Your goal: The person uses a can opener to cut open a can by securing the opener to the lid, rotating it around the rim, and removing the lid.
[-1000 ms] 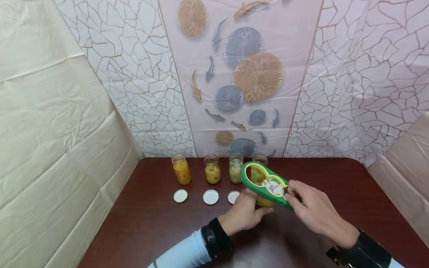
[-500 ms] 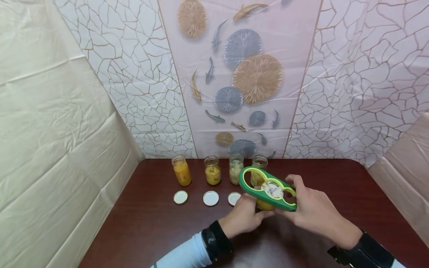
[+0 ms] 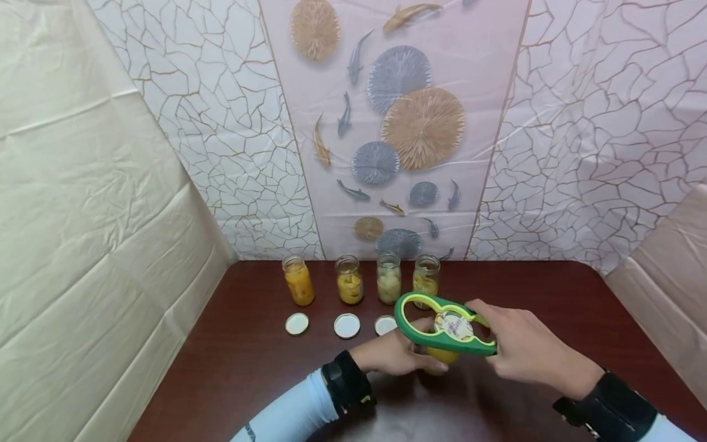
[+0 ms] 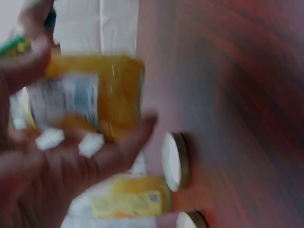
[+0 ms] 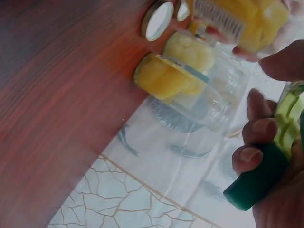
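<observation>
Between the fingers of my left hand [image 3: 389,354] is a glass jar of yellow fruit [image 4: 121,92], lifted above the table with its label showing in the left wrist view. A green jar opener [image 3: 418,336] with lime-coloured inner edges lies over the jar's top. The printed lid [image 3: 454,325] shows through the opener's middle hole. My right hand [image 3: 533,347] grips the opener's right end, thumb on the near side. In the right wrist view, several curled fingers [image 5: 251,158] press against the green plastic.
Along the back of the dark table stand several lidless jars: an orange one [image 3: 300,283], a yellow one [image 3: 350,286], a pale one [image 3: 389,285] and another yellow one [image 3: 425,282]. White-faced lids [image 3: 347,326] lie in front of them. Patterned cloth hangs behind.
The opener has swung to a more level angle and come slightly nearer with the jar. My right hand has changed from pinching its tip to a wider grip; my left hand has shifted around the jar.
</observation>
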Tool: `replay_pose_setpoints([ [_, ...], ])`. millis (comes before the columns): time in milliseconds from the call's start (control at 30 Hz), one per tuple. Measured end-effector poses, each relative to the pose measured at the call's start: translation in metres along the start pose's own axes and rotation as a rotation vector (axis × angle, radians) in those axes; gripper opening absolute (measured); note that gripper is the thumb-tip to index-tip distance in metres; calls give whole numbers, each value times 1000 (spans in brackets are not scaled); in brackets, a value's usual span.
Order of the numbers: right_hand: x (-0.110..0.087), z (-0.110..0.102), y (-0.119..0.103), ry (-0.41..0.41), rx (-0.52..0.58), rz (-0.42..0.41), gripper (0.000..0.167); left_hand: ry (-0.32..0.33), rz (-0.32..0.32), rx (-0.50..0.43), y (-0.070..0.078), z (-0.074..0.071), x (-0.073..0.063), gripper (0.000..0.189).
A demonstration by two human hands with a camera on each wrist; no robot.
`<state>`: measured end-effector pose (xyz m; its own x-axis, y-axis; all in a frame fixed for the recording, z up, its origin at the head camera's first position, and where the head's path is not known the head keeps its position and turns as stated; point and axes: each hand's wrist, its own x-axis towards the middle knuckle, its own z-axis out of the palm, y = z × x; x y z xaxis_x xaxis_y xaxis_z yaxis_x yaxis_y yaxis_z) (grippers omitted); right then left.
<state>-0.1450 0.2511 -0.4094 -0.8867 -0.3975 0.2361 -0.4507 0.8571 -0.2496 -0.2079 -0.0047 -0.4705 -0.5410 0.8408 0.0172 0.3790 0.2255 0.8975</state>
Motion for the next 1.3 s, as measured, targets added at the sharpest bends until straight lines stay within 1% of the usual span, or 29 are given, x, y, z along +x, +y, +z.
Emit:
replay_pose_setpoints([
  [100,0,1,4,-28,40,-32,66,-65,-66,-41,-4,-5,-1,52],
  [167,0,3,6,-40,61,-40,66,-90,-75,-38,-5,-5,0,52],
  [267,-2,5,7,-37,71,-33,66,-113,-56,-48,-6,-4,0,53],
  [333,-3,6,8,-33,72,-27,66,-116,-44,-40,-6,-4,1,55],
  [433,-5,6,8,-30,68,-28,66,-108,-43,-11,-9,-4,2,55],
  [500,-5,5,9,-31,63,-28,66,-107,-57,6,-9,-6,2,55],
  [600,-6,5,9,-17,60,-35,68,-116,-42,3,-9,-6,3,54],
  [667,-6,4,10,7,57,-41,70,-118,-39,-3,-9,-5,1,53],
  [767,-7,1,16,65,50,-45,73,-113,-48,2,-11,-4,-2,53],
  [867,-10,-4,26,105,34,-3,76,-93,-82,19,-14,-4,-9,57],
  [933,-12,-8,34,112,24,49,77,-78,-86,28,-16,-4,-12,59],
  [1000,-15,-11,43,117,15,99,78,-69,-88,14,-18,-5,-17,59],
  [1067,-18,-11,51,122,13,132,79,-57,-84,3,-19,-5,-20,58],
  [1167,-21,-10,60,128,14,155,80,-33,-73,-5,-21,-5,-23,60],
  [1300,-23,-7,67,123,13,170,83,13,-66,-12,-21,-3,-24,62],
])
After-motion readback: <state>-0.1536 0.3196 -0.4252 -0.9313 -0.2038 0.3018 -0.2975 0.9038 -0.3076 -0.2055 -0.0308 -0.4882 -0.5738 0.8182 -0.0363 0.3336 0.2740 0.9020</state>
